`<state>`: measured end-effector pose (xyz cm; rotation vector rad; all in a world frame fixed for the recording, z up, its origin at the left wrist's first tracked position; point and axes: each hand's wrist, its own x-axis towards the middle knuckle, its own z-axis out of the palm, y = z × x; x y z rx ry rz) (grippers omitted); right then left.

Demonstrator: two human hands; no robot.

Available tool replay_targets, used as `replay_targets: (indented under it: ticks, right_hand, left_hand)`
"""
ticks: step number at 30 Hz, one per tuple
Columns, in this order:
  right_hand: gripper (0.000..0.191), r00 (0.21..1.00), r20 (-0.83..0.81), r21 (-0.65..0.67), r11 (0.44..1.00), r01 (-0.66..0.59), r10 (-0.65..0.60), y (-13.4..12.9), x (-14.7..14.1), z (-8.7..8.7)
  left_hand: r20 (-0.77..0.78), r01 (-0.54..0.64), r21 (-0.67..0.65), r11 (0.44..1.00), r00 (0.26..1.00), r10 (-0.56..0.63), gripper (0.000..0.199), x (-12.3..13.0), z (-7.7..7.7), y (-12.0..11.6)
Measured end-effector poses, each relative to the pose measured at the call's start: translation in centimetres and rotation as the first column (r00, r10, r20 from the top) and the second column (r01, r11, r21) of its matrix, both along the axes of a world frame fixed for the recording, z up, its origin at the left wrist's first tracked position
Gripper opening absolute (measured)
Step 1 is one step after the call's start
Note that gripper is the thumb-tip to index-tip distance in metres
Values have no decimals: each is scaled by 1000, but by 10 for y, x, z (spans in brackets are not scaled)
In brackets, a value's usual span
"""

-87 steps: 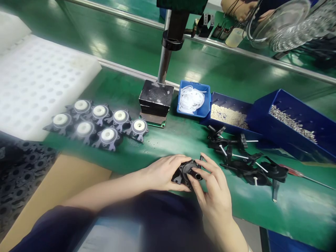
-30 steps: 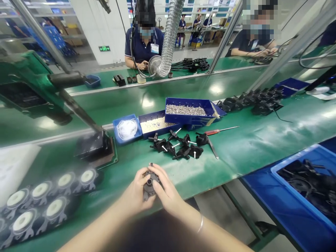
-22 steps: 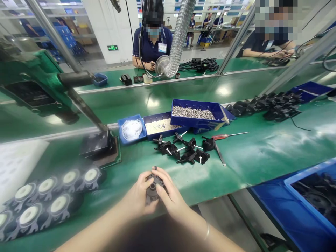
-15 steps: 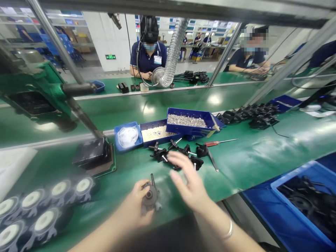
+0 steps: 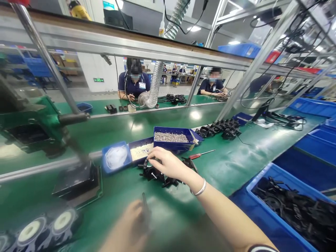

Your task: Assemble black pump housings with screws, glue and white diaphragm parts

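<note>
My left hand (image 5: 131, 222), blurred by motion, holds a dark round part (image 5: 146, 213) with a thin rod sticking up, low over the green bench. Farther forward, my right hand (image 5: 166, 163) reaches over a group of black parts (image 5: 152, 174), some with white pins. Its fingers are bent, with a gap between thumb and forefinger, close to the blue bin of small pale pieces (image 5: 140, 151). Whether its fingertips touch a black part cannot be made out.
A bin of metal screws (image 5: 172, 136), a box of clear rings (image 5: 117, 157) and a red screwdriver (image 5: 201, 154) lie ahead. A green machine (image 5: 34, 122) stands left. A blue crate (image 5: 291, 206) of black parts is at right.
My right hand has moved forward and left over the black parts. My left hand still holds its part, now more blurred. The view has tilted up and shifted right.
</note>
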<state>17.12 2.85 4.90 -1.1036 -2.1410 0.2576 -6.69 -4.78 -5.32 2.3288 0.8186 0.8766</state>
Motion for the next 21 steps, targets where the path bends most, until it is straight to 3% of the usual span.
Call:
replay_targets:
  ticks: [4, 9, 13, 17, 21]
  right_hand:
    - [12, 1000, 0, 10, 1000, -9, 9, 7, -6, 12]
    - [12, 999, 40, 46, 998, -34, 32, 9, -17, 39]
    - [12, 995, 63, 60, 994, -86, 82, 10, -30, 57]
    - [20, 985, 71, 114, 979, -166, 159, 12, -40, 72]
    - [25, 983, 114, 217, 962, -165, 143, 29, -44, 87]
  left_hand:
    - [11, 107, -58, 993, 994, -106, 43, -2, 0, 4]
    - [5, 25, -68, 997, 1000, -25, 47, -7, -1, -2]
    - [30, -52, 48, 997, 998, 51, 57, -27, 3, -4]
    - [134, -218, 211, 953, 972, 192, 64, -67, 32, 5]
    - [210, -377, 201, 904, 918, 337, 62, -117, 73, 32]
